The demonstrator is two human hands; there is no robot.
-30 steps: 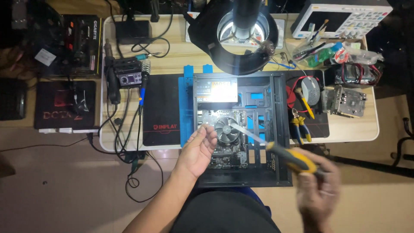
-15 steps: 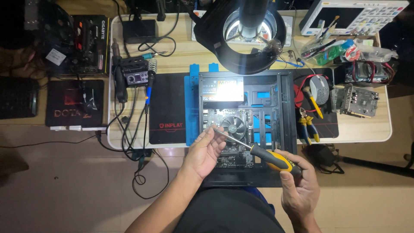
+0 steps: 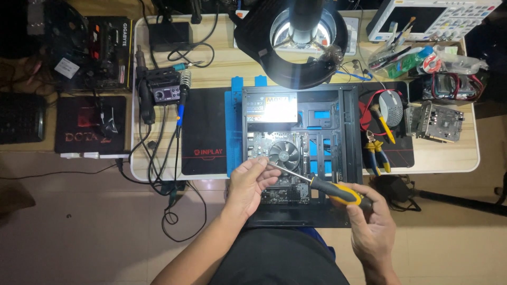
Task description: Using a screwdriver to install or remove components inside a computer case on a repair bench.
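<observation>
Cluttered bench (image 3: pixel 211 74), open computer case (image 3: pixel 346 137). Right hand (image 3: pixel 372 227) wraps screwdriver (image 3: pixel 317 184) handle; left hand (image 3: pixel 248 184) pinches its rigid shaft; board likely fragile.

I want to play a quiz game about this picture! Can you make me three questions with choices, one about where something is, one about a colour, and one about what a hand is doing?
1. Where is the round cooling fan?
A. On the floor
B. Inside the open computer case
C. On the black keyboard

2. What colour is the screwdriver handle?
A. Yellow and black
B. All white
C. Pink

3. What is the right hand doing?
A. Resting flat on the floor
B. Holding a cup
C. Gripping the screwdriver handle

Answers:
1 B, the fan sits on the board within the case walls.
2 A, the grip shows yellow with black parts.
3 C, the fingers wrap the handle, while the left hand steadies the shaft near its tip.
</observation>
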